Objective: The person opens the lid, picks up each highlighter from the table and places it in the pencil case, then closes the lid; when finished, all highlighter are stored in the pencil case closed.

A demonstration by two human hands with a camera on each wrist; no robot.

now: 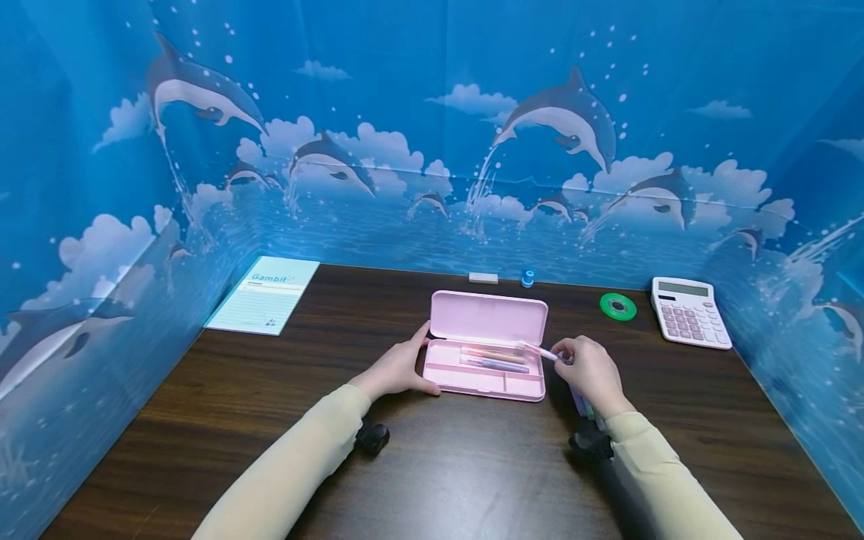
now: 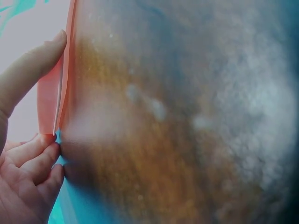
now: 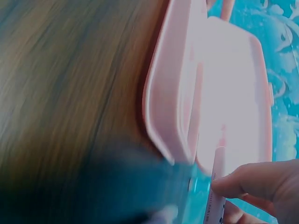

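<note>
A pink pencil case (image 1: pixel 484 382) stands with its lid raised, and several pens (image 1: pixel 496 365) lie in its long compartment. My left hand (image 1: pixel 403 365) grips the case's left end, thumb at the front corner and fingers at the back. In the left wrist view, the thumb and fingers span the pink end wall (image 2: pixel 52 100). My right hand (image 1: pixel 589 369) pinches a pale pink pen (image 1: pixel 542 352), its tip over the case's right end. The right wrist view shows this pen (image 3: pixel 216 186) between thumb and fingers. More pens (image 1: pixel 580 403) are partly hidden beneath the right hand.
At the back of the dark table are a white eraser (image 1: pixel 483 278), a small blue item (image 1: pixel 527 278) and a green tape roll (image 1: pixel 617 306). A calculator (image 1: pixel 691 313) lies at the right, a notebook (image 1: pixel 265 295) at the left. Dolphin-print curtains enclose the table.
</note>
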